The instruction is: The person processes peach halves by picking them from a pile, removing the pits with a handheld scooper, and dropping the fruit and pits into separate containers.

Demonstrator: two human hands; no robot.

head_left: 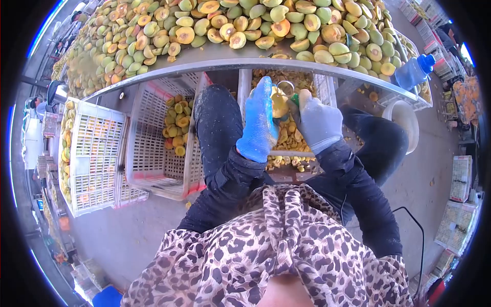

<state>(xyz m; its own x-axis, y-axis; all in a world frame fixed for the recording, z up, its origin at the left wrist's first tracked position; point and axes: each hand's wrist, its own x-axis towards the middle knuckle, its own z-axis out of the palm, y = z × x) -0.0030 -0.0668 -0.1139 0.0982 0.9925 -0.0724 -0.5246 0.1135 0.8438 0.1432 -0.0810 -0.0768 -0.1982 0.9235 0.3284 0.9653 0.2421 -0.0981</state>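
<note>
My left hand (258, 123), in a blue knit glove, is closed around a yellow peach half (279, 104) with its cut flesh showing. Close beside it, my right hand (320, 122) wears a grey glove and grips a ring-bladed pitting tool (287, 85). The tool's green handle is mostly covered by the fingers, and its metal ring stands at the upper edge of the peach half. Both hands are over a crate (291, 153) of peach scraps between my knees.
Halved peaches (225, 25) are heaped on a metal-edged table (245, 63) ahead. A white crate (148, 138) with some peach halves stands left, beside a fuller crate (97, 158). At right are a blue bottle (413, 70), a pale bucket (406, 123) and a black cable (420, 230).
</note>
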